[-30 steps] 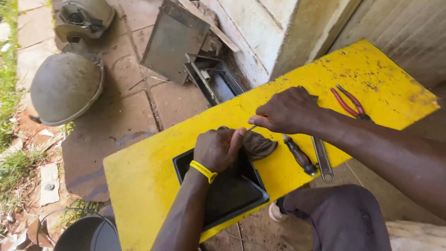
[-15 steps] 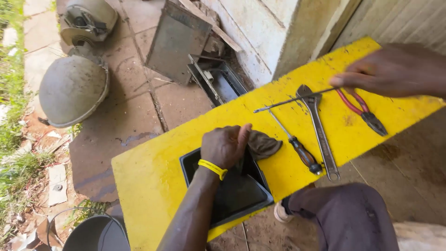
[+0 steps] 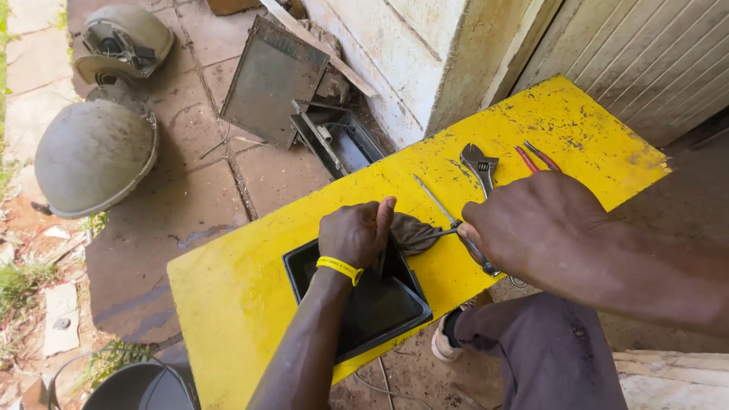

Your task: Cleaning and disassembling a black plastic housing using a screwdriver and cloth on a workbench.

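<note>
- We're looking down at a yellow bench (image 3: 250,304), paint chipped and scuffed, with both hands busy at its near edge.
- Left hand (image 3: 353,231), a yellow wristband (image 3: 340,267) on it, is curled into a fist over the far end of a shallow black tray (image 3: 380,315); its grip is closed tight, and we judge it is pinning a dark, crumpled rag (image 3: 414,231) against the tray's rim.
- Right hand (image 3: 531,224) comes in from the right, fingers drawn together around a thin metal tool (image 3: 440,203), a screwdriver by the look of it. The handle is hidden under the palm, so we can't tell exactly how it is held.
- The tool's slim shaft runs up and left across the bench, and it passes just beside the rag, close to the left fist.
- How far along? We'd say somewhere in the middle: tray and rag are in hand, the tool is picked up, but nothing shows as finished. The tray's floor looks dark and bare.
- The tray itself: rectangular, black, low-walled, lying flat on the bench with one corner near the bench's front edge.
- Spare tools lie beyond the right hand: an adjustable wrench (image 3: 480,163) and red-handled pliers (image 3: 535,156), both untouched.
- Down on the paved ground to the left, two dusty helmets (image 3: 91,152) and a metal panel (image 3: 273,80).
</note>
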